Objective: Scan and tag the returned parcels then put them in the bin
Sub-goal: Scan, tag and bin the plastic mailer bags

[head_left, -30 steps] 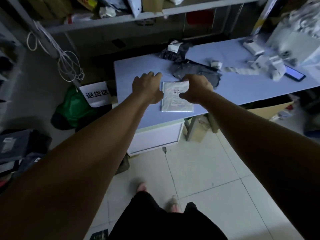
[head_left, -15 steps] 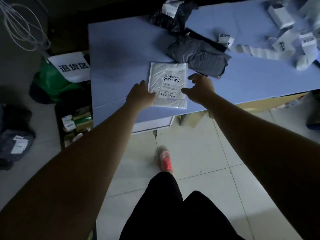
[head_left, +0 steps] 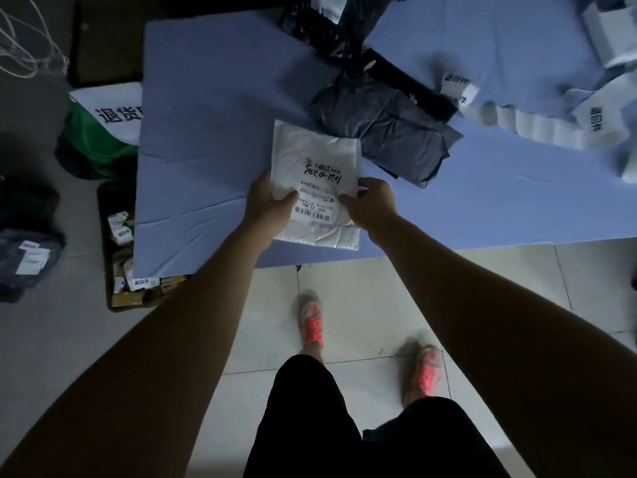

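A flat white parcel (head_left: 315,157) with a barcode label and handwritten numbers lies near the front edge of the blue table (head_left: 213,132). My left hand (head_left: 270,201) grips its left edge, thumb on top by the label. My right hand (head_left: 374,201) pinches its right edge. Beyond it lies a grey poly-bag parcel (head_left: 389,125), and a black parcel (head_left: 331,25) sits farther back. A strip of white tags (head_left: 537,125) printed with black characters trails across the table's right side.
Left of the table, on the floor, stand a green bag with a white sign (head_left: 107,112) and a cardboard box (head_left: 127,253) holding tagged parcels. Dark parcels (head_left: 24,250) lie at the far left. My feet in pink shoes (head_left: 312,322) stand on pale tiles.
I have stepped closer to the table. Both hands, which were at the white parcel's sides, now grip it, the thumbs over its near end.
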`<state>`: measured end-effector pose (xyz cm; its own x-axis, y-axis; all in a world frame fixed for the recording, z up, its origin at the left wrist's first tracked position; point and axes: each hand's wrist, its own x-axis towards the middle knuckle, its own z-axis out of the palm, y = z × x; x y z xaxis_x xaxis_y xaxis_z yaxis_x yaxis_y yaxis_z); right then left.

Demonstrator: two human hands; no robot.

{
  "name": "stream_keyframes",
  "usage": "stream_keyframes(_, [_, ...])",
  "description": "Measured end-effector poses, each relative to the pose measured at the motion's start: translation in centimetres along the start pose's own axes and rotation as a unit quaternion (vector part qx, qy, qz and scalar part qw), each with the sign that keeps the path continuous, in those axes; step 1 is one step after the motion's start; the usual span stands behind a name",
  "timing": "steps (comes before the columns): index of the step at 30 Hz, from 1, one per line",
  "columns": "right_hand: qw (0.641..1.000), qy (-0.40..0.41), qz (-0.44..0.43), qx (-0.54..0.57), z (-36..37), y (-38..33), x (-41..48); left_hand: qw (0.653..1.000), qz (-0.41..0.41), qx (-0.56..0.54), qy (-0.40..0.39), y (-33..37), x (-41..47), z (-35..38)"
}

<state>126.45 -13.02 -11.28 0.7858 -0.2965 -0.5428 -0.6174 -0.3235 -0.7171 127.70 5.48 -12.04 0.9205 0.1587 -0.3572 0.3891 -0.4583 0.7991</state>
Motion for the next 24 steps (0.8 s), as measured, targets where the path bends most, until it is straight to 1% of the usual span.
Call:
stream_keyframes(5, [0.997, 0.003, -0.075, 0.032, -8.2, -0.1, -0.3, 0.998, 0.038, -0.040, 0.038, 6.9, -4.5, 3.6])
stream_keyframes(7, [0.994, 0.007, -0.106, 0.029, -12.8, 0.8, -0.7, 0.996, 0.051, -0.057, 0.048, 9.6, -6.7, 6.4])
stream_keyframes(9, [0.992, 0.011, -0.118, 0.035, -18.1, 2.2, -0.8, 0.994, 0.065, -0.063, 0.057, 12.1, -8.9, 10.3])
stream_keyframes(12, [0.993, 0.026, -0.109, 0.040, -25.9, 4.8, -0.2, 0.994, 0.084, -0.055, 0.039, 15.4, -11.6, 17.0])
stream_keyframes(17, [0.995, 0.075, -0.058, 0.032, -35.3, 10.0, 2.0, 0.993, 0.089, -0.071, -0.020, 18.8, -12.7, 27.1])
stream_keyframes(20, [0.996, 0.085, -0.034, 0.007, -38.1, 12.6, 4.0, 0.994, 0.084, -0.066, -0.034, 19.4, -11.8, 31.8])
stream_keyframes(24, [0.994, 0.079, -0.033, -0.069, -39.2, 14.4, 7.1, 0.997, 0.054, -0.058, -0.017, 18.7, -10.0, 36.7])
